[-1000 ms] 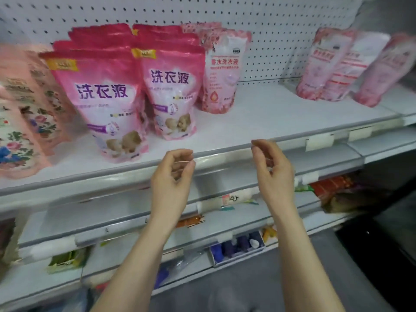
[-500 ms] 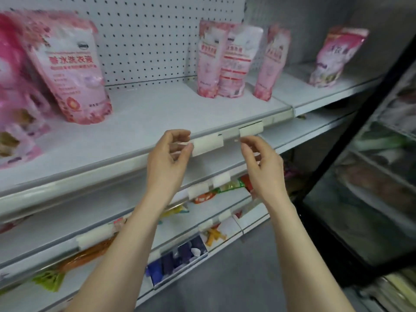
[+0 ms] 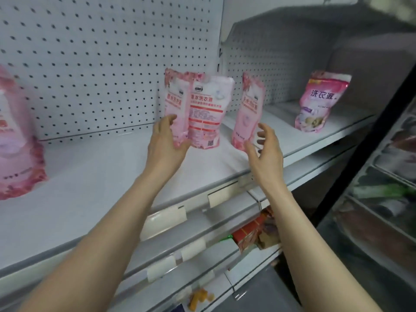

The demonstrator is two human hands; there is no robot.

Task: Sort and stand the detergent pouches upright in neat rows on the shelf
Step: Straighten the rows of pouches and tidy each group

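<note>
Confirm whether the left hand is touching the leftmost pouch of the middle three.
Touching. In the head view the left hand grips the leftmost pouch: thumb on its side, fingers curled over its bottom corner.

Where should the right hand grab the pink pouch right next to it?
Probably around the middle of the pouch, coming from its right, where the open right hand is. The pouch stands upright and turned nearly edge-on, so its two flat faces suit a pinch grip: thumb on the near face, fingers behind. The base looks fatter and harder to span.
</note>
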